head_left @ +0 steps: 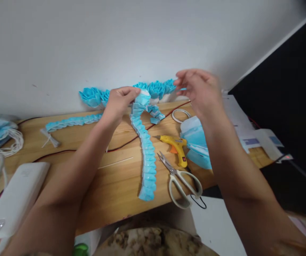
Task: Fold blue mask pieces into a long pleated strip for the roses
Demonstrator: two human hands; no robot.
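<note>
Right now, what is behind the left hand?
Blue flowers show on either side of the left hand, in front of the white wall. The hand, pinching the pleated blue strip, hides whatever lies directly behind it.

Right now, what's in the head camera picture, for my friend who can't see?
The left hand pinches a long, pleated, light-blue strip over a wooden table; the right hand is raised. A yellow glue gun and white-handled metal scissors lie beside the strip, and ruffled blue flowers sit along the pale wall.
</note>
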